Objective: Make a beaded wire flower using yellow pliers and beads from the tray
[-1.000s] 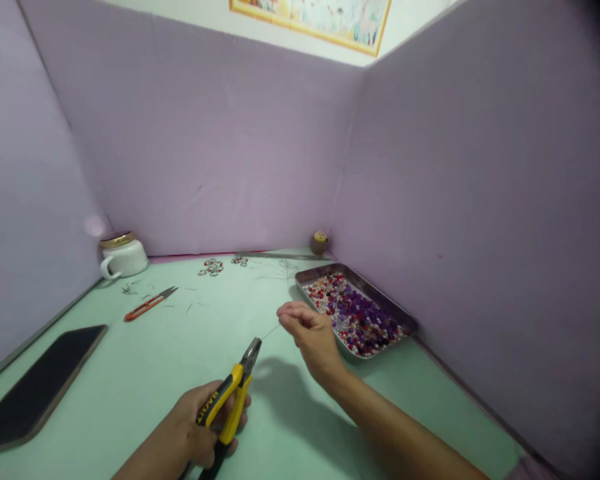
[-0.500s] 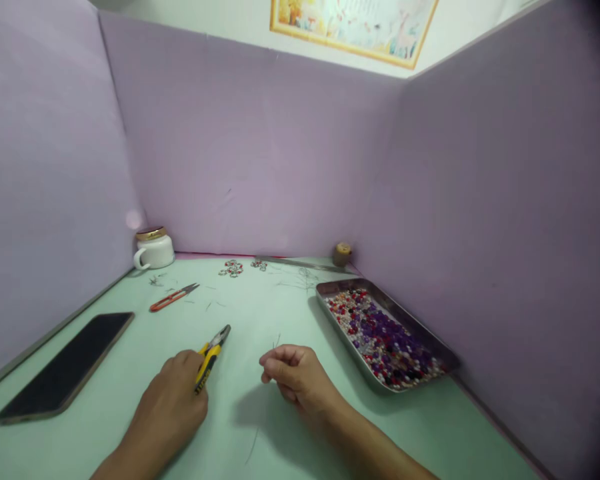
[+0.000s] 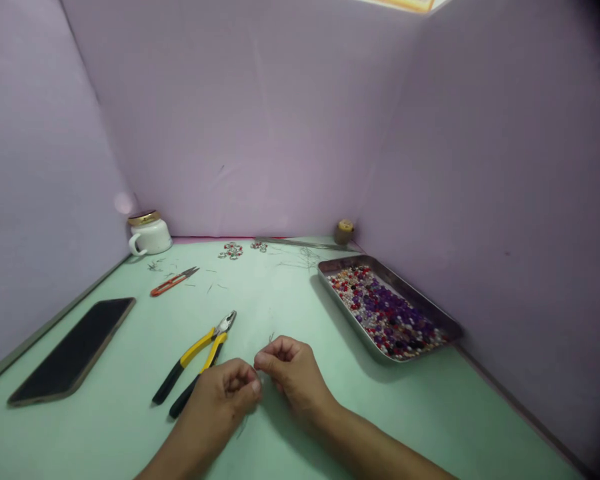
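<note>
My right hand (image 3: 296, 377) is pinched closed over the table, with thin wire (image 3: 271, 338) ends sticking up past its fingertips. Close against it, my left hand (image 3: 225, 397) has thumb and fingers drawn together at the same spot; whatever lies between them is too small to make out. Another fine strand (image 3: 243, 427) shows on the table below the hands. Yellow-and-black pliers (image 3: 200, 353) lie with handles spread, partly behind my left hand and not held.
A metal tray (image 3: 347, 319) of mixed beads stands at right. To the left lie a phone (image 3: 75, 350) and orange thread snips (image 3: 174, 283). Farther back are a white lidded mug (image 3: 153, 238), beaded wire pieces (image 3: 231, 251), loose wires (image 3: 305, 257) and a small spool (image 3: 344, 232). Purple panels (image 3: 240, 133) enclose the table.
My left hand has let go of the pliers, leaving them on the table, and moved right to meet my right hand. The view has tilted downward.
</note>
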The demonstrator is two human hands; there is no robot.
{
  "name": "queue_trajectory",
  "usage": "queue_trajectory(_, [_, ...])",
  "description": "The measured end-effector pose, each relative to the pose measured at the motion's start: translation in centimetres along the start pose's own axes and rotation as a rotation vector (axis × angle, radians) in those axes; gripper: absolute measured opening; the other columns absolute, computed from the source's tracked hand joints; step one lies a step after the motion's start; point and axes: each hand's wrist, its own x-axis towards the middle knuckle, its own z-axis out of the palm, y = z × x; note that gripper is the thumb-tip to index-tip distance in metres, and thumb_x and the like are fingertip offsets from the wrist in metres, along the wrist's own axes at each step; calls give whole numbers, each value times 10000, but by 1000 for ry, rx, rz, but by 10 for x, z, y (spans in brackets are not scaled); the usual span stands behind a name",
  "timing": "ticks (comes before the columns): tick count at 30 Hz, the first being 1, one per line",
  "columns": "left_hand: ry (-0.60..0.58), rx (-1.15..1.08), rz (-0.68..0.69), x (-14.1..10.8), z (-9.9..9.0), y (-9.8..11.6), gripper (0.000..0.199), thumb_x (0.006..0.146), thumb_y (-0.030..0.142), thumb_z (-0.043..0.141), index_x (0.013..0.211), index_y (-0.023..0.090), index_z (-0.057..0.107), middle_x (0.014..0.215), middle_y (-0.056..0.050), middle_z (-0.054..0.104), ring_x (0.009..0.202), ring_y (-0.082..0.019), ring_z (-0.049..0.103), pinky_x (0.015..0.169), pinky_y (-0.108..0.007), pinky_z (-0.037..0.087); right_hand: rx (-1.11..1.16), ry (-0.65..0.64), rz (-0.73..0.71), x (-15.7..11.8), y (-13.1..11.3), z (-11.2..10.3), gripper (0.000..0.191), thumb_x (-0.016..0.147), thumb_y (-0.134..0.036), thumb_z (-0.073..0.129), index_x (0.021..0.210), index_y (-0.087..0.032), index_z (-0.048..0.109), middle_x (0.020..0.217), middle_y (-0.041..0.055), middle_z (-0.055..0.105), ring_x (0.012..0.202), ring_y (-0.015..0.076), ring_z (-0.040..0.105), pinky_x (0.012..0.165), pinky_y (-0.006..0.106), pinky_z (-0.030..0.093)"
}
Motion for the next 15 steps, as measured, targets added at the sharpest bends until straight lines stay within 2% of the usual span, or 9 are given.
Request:
queue_trajectory(3, [1, -105, -66, 4, 0, -3, 148, 646, 309, 533, 673, 167, 499, 441, 44, 521, 365, -63, 316, 390, -191, 233, -32, -18, -10, 0, 0, -3, 174, 560, -245, 677, 580, -130, 548, 447, -58, 463, 379, 31, 307, 392, 186, 214])
queue_trajectory(5, [13, -135, -96, 6, -4, -4, 200, 638, 320, 549, 753, 160, 506, 434, 50, 522, 358, -58, 296, 386, -187, 222, -51, -71, -17, 0, -3, -7, 191, 629, -306, 634, 640, -122, 581, 508, -34, 510, 379, 29, 310, 385, 184, 209])
queue_trajectory(9, [-4, -122, -115, 5, -10, -3, 192, 643, 327, 555, 719, 153, 533, 452, 44, 520, 371, -59, 312, 396, -193, 229, -70, -118, -47, 0, -9, -16, 290, 725, -393, 539, 769, -120, 625, 677, 16, 583, 388, 25, 333, 370, 179, 204])
queue_trajectory(12, [-55, -77, -100, 3, -9, 0, 177, 654, 330, 548, 681, 155, 541, 460, 35, 534, 394, -72, 355, 418, -198, 262, -74, -99, -31, 0, -8, -19, 250, 708, -357, 571, 772, -124, 635, 634, -2, 555, 399, 26, 333, 382, 174, 224])
queue_trajectory(15, [-100, -39, -74, 2, -6, 3, 186, 681, 342, 526, 684, 157, 544, 456, 29, 542, 413, -84, 384, 435, -202, 283, -105, -140, -19, -3, -6, -18, 212, 692, -316, 594, 769, -129, 654, 585, -16, 534, 414, 30, 331, 391, 173, 233])
